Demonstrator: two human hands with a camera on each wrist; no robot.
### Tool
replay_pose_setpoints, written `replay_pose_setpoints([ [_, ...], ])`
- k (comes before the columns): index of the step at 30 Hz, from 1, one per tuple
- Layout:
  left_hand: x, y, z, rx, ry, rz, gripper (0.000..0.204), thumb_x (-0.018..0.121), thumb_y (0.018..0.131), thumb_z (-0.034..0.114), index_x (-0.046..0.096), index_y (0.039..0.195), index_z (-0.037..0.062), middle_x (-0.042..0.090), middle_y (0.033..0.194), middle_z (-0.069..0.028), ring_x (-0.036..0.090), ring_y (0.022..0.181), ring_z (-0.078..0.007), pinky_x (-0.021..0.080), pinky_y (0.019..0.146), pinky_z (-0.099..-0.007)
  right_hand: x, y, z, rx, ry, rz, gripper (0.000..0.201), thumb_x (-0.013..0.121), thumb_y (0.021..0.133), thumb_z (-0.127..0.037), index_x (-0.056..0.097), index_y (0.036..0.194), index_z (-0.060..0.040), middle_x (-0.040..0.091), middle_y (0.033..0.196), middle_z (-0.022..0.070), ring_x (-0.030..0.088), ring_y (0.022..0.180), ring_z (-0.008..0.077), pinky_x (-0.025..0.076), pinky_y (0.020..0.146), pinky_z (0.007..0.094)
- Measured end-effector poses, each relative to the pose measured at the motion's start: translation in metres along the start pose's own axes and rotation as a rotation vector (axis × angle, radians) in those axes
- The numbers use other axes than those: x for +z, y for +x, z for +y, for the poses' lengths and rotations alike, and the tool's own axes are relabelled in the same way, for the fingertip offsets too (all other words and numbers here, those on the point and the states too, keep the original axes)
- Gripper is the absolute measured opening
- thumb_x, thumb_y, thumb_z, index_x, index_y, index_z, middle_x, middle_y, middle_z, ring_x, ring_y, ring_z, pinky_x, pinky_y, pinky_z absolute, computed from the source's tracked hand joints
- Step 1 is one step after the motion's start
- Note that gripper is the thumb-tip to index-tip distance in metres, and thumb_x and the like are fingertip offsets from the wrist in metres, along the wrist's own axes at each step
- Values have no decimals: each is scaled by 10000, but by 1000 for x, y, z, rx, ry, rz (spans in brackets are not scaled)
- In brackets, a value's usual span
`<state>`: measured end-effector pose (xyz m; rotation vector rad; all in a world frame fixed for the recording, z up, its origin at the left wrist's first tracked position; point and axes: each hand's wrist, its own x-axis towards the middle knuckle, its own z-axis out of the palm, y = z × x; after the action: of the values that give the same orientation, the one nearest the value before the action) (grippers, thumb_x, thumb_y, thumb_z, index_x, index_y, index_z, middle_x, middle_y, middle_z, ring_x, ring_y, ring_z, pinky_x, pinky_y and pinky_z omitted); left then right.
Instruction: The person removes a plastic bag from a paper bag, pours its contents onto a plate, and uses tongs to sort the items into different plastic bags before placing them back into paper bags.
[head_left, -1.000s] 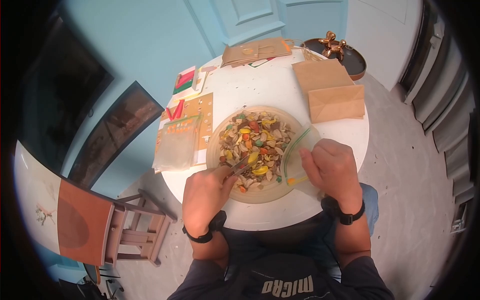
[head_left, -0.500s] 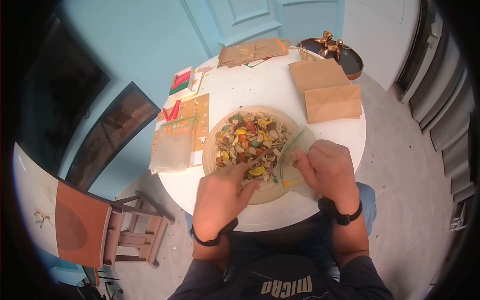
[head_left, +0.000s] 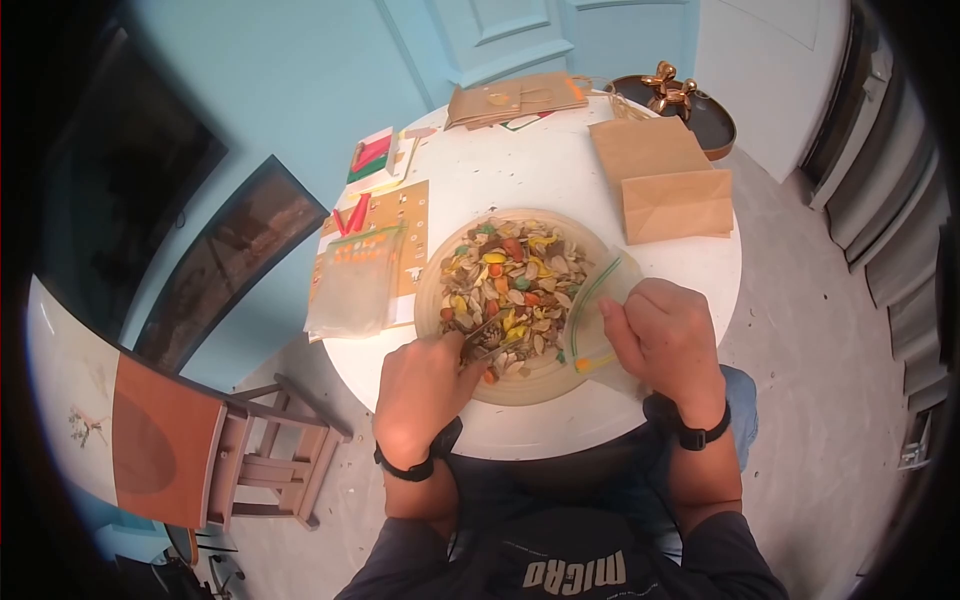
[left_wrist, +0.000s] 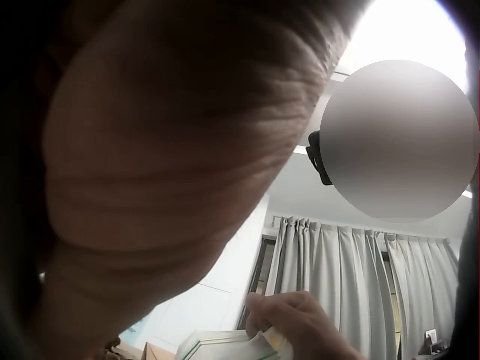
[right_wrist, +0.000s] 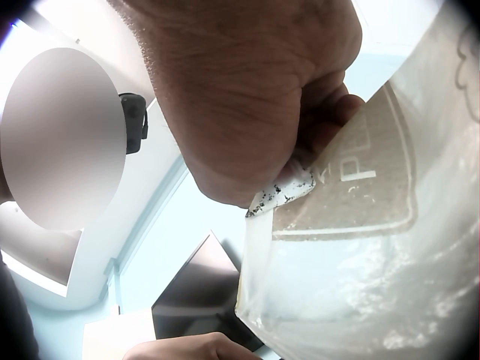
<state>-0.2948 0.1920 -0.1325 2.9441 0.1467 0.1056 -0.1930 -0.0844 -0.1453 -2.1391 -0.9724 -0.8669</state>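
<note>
A round pale tray (head_left: pixel 530 393) stands at the table's near side, heaped with mixed dried potpourri (head_left: pixel 520 285) in brown, cream, yellow, orange and green. My left hand (head_left: pixel 425 385) grips slim metal tongs (head_left: pixel 498 349), whose tips lie among the pieces at the tray's near left. Between the fingers of my right hand (head_left: pixel 665 335), a clear zip bag (head_left: pixel 592 320) with a green seal hangs over the tray's right edge, its mouth toward the potpourri. The right wrist view shows a pale printed panel on the bag (right_wrist: pixel 360 300). In the left wrist view, my palm (left_wrist: pixel 172 142) hides the tongs.
To the left lie a stack of clear zip bags (head_left: pixel 355 285), a patterned brown sheet (head_left: pixel 412 215) and pink pieces (head_left: pixel 352 215). Brown paper bags lie at the back (head_left: pixel 515 98) and right (head_left: pixel 678 205) of the white table (head_left: pixel 460 165). A wooden stool (head_left: pixel 280 455) stands left.
The tongs first held a yellow piece over the tray, then reached right toward the bag's mouth; now my left hand has drawn them back left. My right hand keeps its hold on the bag.
</note>
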Motion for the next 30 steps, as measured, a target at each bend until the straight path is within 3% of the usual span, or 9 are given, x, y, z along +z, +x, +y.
replay_pose_setpoints([
  [4,5,2,6,45,8,29,294,857,924,294,781,947,11,778,843,-232,780,814,-433,618,746,-515,1,0,1,-5,-2,1,375,857,948,-105,590,686,-67,530,661,74,593,575,279,485,531,431],
  [7,7,2,8,2,34,8,313,885,904,306,823,1022,23,780,853,-213,777,849,-419,610,771,-514,1,0,0,0,0,-2,378,857,948,-106,589,685,-67,528,660,74,591,575,280,483,532,432],
  [16,7,4,7,63,90,81,225,836,953,266,792,883,57,759,774,-200,768,761,-411,610,709,-511,-2,-2,3,2,5,1,386,856,943,-101,579,678,-67,524,658,74,586,570,282,478,528,434],
  [22,0,3,5,59,63,135,213,839,952,256,781,865,70,746,762,-179,753,754,-413,602,691,-505,-4,-2,3,5,7,3,383,849,946,-100,580,676,-68,520,656,74,588,570,284,479,526,436],
  [30,-14,-3,17,87,-66,193,159,888,925,193,827,970,54,732,759,-201,742,751,-420,584,677,-471,-3,-2,3,-2,31,4,353,849,951,-111,599,708,-64,539,675,78,605,588,288,492,544,435],
])
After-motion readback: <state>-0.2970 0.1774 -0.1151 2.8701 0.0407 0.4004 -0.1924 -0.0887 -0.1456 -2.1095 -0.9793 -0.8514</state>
